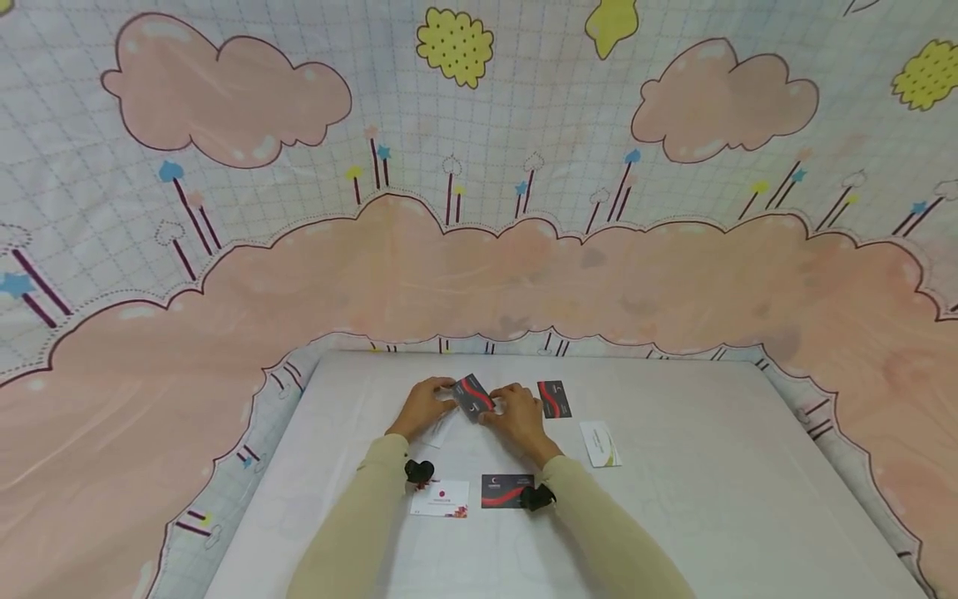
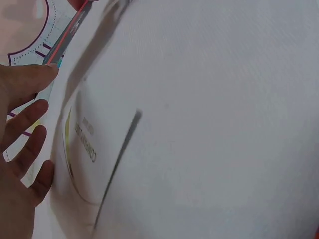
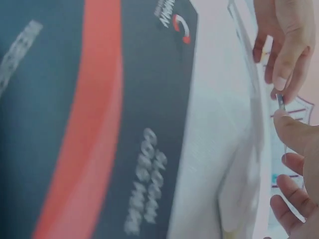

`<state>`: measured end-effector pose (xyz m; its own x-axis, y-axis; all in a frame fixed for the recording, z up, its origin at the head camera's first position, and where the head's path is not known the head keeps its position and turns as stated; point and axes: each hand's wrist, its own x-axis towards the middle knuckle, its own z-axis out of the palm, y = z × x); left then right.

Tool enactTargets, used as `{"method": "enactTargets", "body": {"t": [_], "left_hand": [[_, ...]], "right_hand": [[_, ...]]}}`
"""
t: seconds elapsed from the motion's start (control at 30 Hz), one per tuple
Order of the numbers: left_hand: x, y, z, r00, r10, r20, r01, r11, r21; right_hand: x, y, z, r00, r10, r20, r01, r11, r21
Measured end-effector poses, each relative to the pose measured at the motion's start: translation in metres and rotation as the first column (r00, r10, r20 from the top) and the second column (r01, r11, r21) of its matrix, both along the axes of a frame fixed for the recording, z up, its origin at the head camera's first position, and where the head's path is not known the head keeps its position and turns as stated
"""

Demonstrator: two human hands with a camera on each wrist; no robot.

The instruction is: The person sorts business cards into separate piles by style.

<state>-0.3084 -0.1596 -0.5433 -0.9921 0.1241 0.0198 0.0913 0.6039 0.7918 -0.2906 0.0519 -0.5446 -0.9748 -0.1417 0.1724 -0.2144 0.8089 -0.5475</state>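
Both hands hold a dark grey business card [image 1: 473,398] with a red wave, raised above the table. My left hand [image 1: 424,409] pinches its left side; in the left wrist view the thumb [image 2: 42,77] lies along the card's edge [image 2: 70,35] while the other fingers spread apart. The right hand [image 1: 521,423] pinches the opposite side. From the right wrist, the left hand [image 3: 289,45] and right hand [image 3: 301,149] meet at the thin card edge. Under the left hand lies a white business card [image 1: 437,433], partly hidden, its print [image 2: 85,142] showing in the left wrist view.
A dark red-waved card [image 1: 503,491] and a white card [image 1: 440,497] lie between the forearms, a black wrist strap [image 1: 537,497] overlapping the dark one. Right of the hands are another dark card [image 1: 555,399] and a white-green card [image 1: 600,443]. A patterned sheet [image 1: 479,274] hangs behind the white table [image 1: 711,499].
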Motion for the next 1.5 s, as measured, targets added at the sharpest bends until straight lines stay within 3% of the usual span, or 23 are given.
{"method": "enactTargets", "body": {"t": [0.23,0.43,0.73,1.17,1.5], "left_hand": [[-0.002,0.01,0.008,0.999,-0.001,-0.036,0.002,0.999,0.044],[0.001,0.016,0.014,0.997,-0.026,-0.072,0.027,1.0,0.012],[0.018,0.019,0.03,0.984,-0.086,-0.155,0.086,0.996,-0.01],[0.043,0.023,0.04,0.969,-0.12,-0.218,0.11,0.992,-0.056],[0.057,0.029,0.039,0.961,-0.07,-0.269,0.053,0.996,-0.069]], "right_hand": [[0.0,0.013,0.012,1.0,0.02,-0.011,-0.021,0.997,-0.074],[0.007,0.026,0.022,0.997,0.073,-0.009,-0.073,0.987,-0.142],[0.025,0.043,0.033,0.989,0.14,-0.048,-0.146,0.976,-0.164],[0.047,0.056,0.045,0.969,0.237,-0.065,-0.246,0.948,-0.2],[0.055,0.052,0.046,0.986,0.168,-0.018,-0.169,0.964,-0.204]]}}
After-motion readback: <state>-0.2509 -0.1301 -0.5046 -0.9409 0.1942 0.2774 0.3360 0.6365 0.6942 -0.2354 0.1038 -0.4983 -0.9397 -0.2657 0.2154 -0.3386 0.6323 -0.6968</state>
